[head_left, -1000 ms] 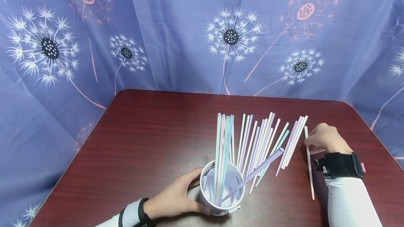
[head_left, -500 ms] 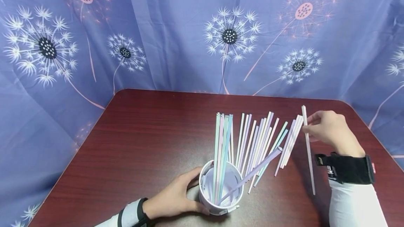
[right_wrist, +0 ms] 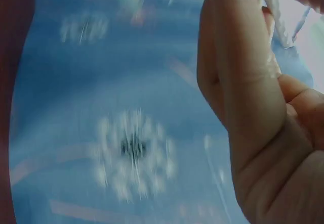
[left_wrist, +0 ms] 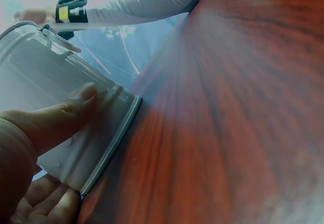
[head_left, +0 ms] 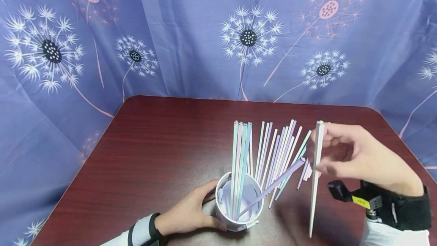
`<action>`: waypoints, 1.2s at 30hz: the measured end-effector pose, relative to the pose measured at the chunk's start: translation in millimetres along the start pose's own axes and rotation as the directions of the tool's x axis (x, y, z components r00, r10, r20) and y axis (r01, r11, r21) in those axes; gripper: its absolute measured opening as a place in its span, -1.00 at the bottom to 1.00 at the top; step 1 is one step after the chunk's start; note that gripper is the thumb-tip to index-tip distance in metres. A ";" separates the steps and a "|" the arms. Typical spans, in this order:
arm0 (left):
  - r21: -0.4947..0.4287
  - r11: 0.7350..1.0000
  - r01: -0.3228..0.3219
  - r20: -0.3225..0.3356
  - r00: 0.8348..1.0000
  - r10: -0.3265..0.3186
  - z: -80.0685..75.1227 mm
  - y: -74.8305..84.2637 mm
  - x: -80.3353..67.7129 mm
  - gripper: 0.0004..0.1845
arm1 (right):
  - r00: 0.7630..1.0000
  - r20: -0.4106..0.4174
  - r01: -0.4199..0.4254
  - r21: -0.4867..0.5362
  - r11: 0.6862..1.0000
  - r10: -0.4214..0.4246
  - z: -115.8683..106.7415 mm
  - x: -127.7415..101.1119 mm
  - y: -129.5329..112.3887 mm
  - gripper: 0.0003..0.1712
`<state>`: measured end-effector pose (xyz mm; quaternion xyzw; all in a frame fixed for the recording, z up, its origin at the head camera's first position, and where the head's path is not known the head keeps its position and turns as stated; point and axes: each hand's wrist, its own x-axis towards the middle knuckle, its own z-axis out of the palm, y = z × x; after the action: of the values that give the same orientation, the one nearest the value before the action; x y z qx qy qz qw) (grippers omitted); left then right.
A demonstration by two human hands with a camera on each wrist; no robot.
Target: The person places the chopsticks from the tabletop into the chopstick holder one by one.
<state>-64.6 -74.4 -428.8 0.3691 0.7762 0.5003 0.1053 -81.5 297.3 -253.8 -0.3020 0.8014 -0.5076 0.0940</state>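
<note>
In the head view, a white bucket [head_left: 235, 227] stands near the front of the table. My left hand [head_left: 189, 215] holds its side, thumb pressed along the wall and fingers curled at the base in the left wrist view. Several pastel chopsticks [head_left: 235, 158] stand upright in it, and a lilac chopstick [head_left: 285, 175] leans out over the rim to the right. To the right of the bucket, my right hand [head_left: 362, 155] pinches a white chopstick [head_left: 313, 200] between thumb and fingers. It hangs nearly upright, thin tip down, its upper end by the fingers.
Several loose pastel chopsticks [head_left: 270, 155] lie roughly side by side behind and right of the bucket. Others [head_left: 302, 177] lie partly hidden behind the right hand. A dandelion-print cloth [head_left: 191, 41] hangs along the far edge of the dark red table [head_left: 164, 143].
The right hand has lifted the white chopstick off the table at the far right and brought it leftward and nearer. The left hand and the bucket stay in place.
</note>
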 end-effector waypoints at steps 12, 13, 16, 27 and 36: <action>-0.002 1.000 -0.002 0.006 1.000 0.002 -0.4 -1.6 2.9 -0.05 | 0.939 -0.304 0.294 0.462 0.837 -0.162 46.4 30.5 -13.6 -0.61; -0.002 1.000 0.000 0.007 1.000 0.000 -0.4 -1.5 3.0 -0.05 | 0.929 -0.344 0.306 0.511 0.803 -0.135 46.8 30.9 -14.1 -0.61; 0.002 1.000 0.007 0.009 1.000 -0.007 -0.5 -1.5 3.0 -0.05 | 0.889 -0.449 0.369 0.593 0.715 -0.086 46.9 32.2 -15.0 -0.61; 0.009 1.000 0.016 -0.005 1.000 -0.016 -1.1 -2.0 1.3 -0.06 | 0.925 -0.379 0.101 0.194 0.976 -0.020 57.3 30.5 -25.5 -0.68; 0.005 1.000 0.019 -0.006 1.000 -0.019 -1.2 -2.7 -0.1 -0.08 | 0.977 -0.214 0.007 0.089 0.996 0.012 62.1 34.3 -23.6 -0.75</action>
<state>-66.4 -75.8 -430.6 0.3606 0.7812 0.4983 0.1066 -71.4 223.3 -256.9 -0.2402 0.7838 -0.5722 0.0212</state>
